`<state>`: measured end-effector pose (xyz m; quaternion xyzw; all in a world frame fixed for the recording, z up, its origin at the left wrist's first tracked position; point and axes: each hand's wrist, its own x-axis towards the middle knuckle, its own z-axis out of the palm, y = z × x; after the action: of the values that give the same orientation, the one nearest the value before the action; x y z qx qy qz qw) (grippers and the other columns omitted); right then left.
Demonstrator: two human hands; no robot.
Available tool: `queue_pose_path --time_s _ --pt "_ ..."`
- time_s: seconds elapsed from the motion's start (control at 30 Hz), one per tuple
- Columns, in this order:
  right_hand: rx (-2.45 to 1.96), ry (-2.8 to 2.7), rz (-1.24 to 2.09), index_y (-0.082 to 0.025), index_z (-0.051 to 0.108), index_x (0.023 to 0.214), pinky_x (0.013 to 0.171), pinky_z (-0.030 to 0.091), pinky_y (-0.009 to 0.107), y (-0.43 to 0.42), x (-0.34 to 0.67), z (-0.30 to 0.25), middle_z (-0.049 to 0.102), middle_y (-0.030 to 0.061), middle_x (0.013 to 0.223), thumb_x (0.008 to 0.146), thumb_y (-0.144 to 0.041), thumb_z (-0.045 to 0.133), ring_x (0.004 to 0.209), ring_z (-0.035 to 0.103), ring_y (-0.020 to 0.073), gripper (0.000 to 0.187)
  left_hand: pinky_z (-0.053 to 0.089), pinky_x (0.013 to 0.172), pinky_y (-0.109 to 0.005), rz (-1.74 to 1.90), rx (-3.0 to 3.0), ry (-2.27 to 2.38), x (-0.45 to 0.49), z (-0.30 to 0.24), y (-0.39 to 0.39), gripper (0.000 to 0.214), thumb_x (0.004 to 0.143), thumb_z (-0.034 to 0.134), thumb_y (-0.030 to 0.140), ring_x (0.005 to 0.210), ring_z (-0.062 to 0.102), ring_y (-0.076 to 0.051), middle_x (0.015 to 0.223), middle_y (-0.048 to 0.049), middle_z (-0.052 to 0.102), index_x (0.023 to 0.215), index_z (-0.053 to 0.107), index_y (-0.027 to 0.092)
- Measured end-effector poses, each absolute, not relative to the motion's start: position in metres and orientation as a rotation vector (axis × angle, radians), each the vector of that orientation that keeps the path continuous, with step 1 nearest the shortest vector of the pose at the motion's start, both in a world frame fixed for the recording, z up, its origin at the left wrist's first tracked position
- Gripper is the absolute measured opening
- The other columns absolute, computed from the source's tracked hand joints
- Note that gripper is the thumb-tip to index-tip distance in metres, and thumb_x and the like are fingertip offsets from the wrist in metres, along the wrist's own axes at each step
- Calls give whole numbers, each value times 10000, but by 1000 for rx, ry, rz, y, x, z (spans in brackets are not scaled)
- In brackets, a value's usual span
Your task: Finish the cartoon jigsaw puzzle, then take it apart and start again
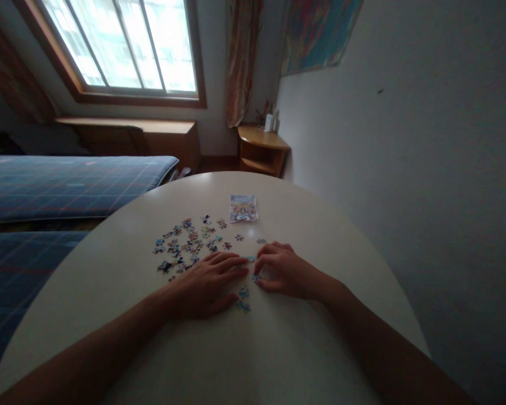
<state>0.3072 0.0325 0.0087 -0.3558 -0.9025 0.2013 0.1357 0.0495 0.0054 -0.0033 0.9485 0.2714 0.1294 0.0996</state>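
Note:
My left hand [211, 283] lies flat on the table with its fingers stretched out, the tips reaching a light-blue puzzle piece [250, 259]. Facing it, my right hand [283, 270] is curled, with thumb and fingers closed on a small blue jigsaw piece [256, 278] at the tabletop. Between the hands, nearer to me, are a pair of blue-green puzzle pieces [243, 306]. Many loose puzzle pieces [191, 242] are scattered beyond my left hand, which hides part of them. One single piece [261, 241] sits just past my right fingers.
A picture card [243, 208] with a cartoon print lies farther back on the round white table [312, 349]. A bed with a blue plaid cover [76, 185] stands to the left. A white wall [405, 169] runs along the right, and a wooden corner cabinet [261, 136] is behind.

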Motion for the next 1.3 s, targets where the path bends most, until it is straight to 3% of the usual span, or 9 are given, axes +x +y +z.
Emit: queue_pose_path --time_s 1.3 --pt "-1214 -2489 432 -228 696 902 988 358 442 38 306 1 658 64 1128 792 -341 770 1134 551 253 174 371 1127 -495 378 2795 810 48 -4 5 495 919 550 342 1353 426 -300 1495 -93 458 1395 472 227"
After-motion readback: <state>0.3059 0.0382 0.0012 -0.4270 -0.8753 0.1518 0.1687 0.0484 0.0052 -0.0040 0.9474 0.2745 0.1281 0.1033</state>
